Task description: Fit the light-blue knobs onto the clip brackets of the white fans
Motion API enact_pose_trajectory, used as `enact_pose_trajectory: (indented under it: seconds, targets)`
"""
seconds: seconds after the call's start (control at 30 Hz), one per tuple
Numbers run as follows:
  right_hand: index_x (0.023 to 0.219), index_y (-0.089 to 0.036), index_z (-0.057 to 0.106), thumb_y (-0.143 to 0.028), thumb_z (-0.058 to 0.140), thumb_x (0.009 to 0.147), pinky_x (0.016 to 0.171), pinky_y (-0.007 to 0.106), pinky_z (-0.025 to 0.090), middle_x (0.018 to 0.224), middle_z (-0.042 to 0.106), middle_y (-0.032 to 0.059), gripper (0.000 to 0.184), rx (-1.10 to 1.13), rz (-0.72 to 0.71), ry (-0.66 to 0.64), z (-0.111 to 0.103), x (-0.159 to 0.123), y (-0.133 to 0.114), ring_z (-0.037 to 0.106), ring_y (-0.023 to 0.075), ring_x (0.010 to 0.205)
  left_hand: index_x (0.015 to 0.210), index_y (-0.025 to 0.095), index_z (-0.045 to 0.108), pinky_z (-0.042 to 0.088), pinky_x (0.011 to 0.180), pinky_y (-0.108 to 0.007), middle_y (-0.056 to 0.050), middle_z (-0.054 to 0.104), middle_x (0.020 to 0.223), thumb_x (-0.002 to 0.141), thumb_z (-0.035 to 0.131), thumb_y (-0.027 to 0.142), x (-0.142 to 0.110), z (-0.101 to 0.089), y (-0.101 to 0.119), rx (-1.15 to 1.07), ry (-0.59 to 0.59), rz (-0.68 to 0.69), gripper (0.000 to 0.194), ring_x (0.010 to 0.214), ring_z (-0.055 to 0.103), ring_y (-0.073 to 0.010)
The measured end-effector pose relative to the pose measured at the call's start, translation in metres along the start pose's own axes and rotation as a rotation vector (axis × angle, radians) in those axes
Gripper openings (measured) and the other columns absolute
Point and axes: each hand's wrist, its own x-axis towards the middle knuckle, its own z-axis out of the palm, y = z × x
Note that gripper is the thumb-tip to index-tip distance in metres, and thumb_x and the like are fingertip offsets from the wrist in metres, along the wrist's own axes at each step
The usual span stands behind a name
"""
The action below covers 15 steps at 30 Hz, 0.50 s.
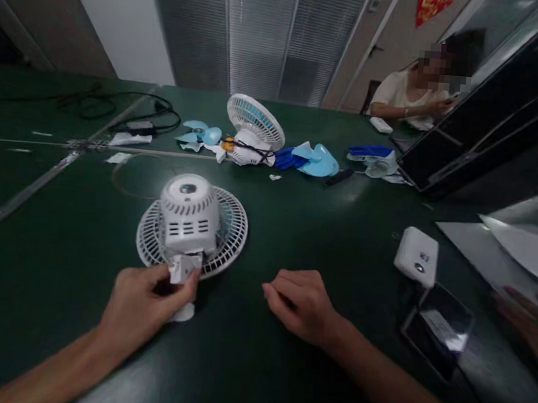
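Note:
A small white electric fan (188, 220) lies face down on the green table, its motor housing up and its round grille beneath. My left hand (152, 295) pinches a small white plastic piece (184, 269) against the near side of the housing. Whether that piece is fixed to the fan, I cannot tell. Beneath the same hand, a white rounded part (184, 312) shows partly. To the right of the fan, apart from it, my right hand (302, 306) rests with fingers curled closed. The inside of its grip is hidden.
A second fan (256, 126) lies behind, between light-blue fan blades (317, 160) and more blades (200, 133). Black cables (159, 115) trail at back left. At right are a white box-shaped device (417, 255), a phone-like device (440, 330), papers (503, 245) and another person's hand (532, 321). Someone sits beyond.

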Motion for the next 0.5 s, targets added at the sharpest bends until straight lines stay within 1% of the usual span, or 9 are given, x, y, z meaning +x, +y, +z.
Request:
enact_pose_trajectory:
  seconds: [0.03, 0.1, 0.17, 0.27, 0.33, 0.4, 0.5]
  targets:
    - [0.08, -0.018, 0.063, -0.024, 0.048, 0.102, 0.055, 0.029, 0.032, 0.067, 0.057, -0.002, 0.027, 0.005, -0.012, -0.014, 0.0, 0.0, -0.002, 0.05, 0.0104, 0.057, 0.051, 0.016, 0.063, 0.032, 0.035, -0.02, 0.001, 0.06, 0.04, 0.087, 0.07, 0.03, -0.002, 0.007, 0.006, -0.017, -0.026, 0.019, 0.039, 0.031, 0.053, -0.0105]
    - [0.097, -0.019, 0.066, -0.025, 0.052, 0.1, 0.059, 0.028, 0.037, 0.079, 0.064, -0.0006, 0.016, 0.012, -0.027, -0.038, 0.0, 0.001, -0.004, 0.057, 0.0117, 0.066, 0.053, 0.016, 0.064, 0.034, 0.037, -0.02, 0.003, 0.059, 0.041, 0.087, 0.07, 0.032, -0.003, 0.021, 0.018, -0.048, -0.068, 0.048, 0.038, 0.033, 0.053, -0.0099]
    - [0.11, -0.021, 0.065, -0.027, 0.054, 0.099, 0.062, 0.028, 0.039, 0.089, 0.067, 0.0006, 0.016, 0.016, -0.032, -0.063, 0.0, 0.001, -0.006, 0.061, 0.0132, 0.074, 0.055, 0.016, 0.064, 0.035, 0.04, -0.02, 0.003, 0.059, 0.043, 0.088, 0.069, 0.032, -0.003, 0.032, 0.026, -0.077, -0.106, 0.067, 0.037, 0.035, 0.054, -0.0097]
    - [0.114, -0.023, 0.063, -0.028, 0.055, 0.098, 0.062, 0.028, 0.04, 0.095, 0.068, 0.0013, 0.018, 0.02, -0.01, -0.071, -0.001, 0.0, -0.005, 0.062, 0.0139, 0.076, 0.058, 0.016, 0.064, 0.035, 0.042, -0.021, 0.003, 0.059, 0.046, 0.089, 0.068, 0.032, 0.0, 0.042, 0.032, -0.113, -0.14, 0.065, 0.036, 0.038, 0.054, -0.0106]
    - [0.112, -0.023, 0.063, -0.027, 0.056, 0.098, 0.061, 0.028, 0.039, 0.095, 0.067, 0.0009, 0.017, 0.027, 0.0, -0.053, -0.002, 0.0, -0.005, 0.061, 0.0132, 0.073, 0.061, 0.016, 0.064, 0.035, 0.043, -0.022, 0.002, 0.06, 0.049, 0.091, 0.068, 0.035, 0.001, 0.044, 0.033, -0.143, -0.16, 0.049, 0.035, 0.041, 0.055, -0.0115]
    - [0.111, -0.022, 0.063, -0.027, 0.055, 0.098, 0.061, 0.028, 0.039, 0.093, 0.067, 0.0004, 0.016, 0.025, -0.012, -0.044, -0.002, -0.001, -0.005, 0.061, 0.013, 0.072, 0.067, 0.017, 0.065, 0.038, 0.045, -0.022, 0.002, 0.061, 0.053, 0.094, 0.064, 0.036, 0.0, 0.041, 0.032, -0.187, -0.195, 0.034, 0.033, 0.044, 0.056, -0.0118]
    - [0.109, -0.022, 0.063, -0.027, 0.054, 0.098, 0.06, 0.029, 0.038, 0.089, 0.068, -0.0006, 0.015, 0.012, -0.054, -0.047, 0.001, -0.002, -0.01, 0.061, 0.0129, 0.07, 0.077, 0.019, 0.064, 0.046, 0.052, -0.021, 0.001, 0.066, 0.063, 0.104, 0.044, 0.033, -0.006, 0.029, 0.031, -0.265, -0.245, 0.011, 0.036, 0.053, 0.062, -0.0124]
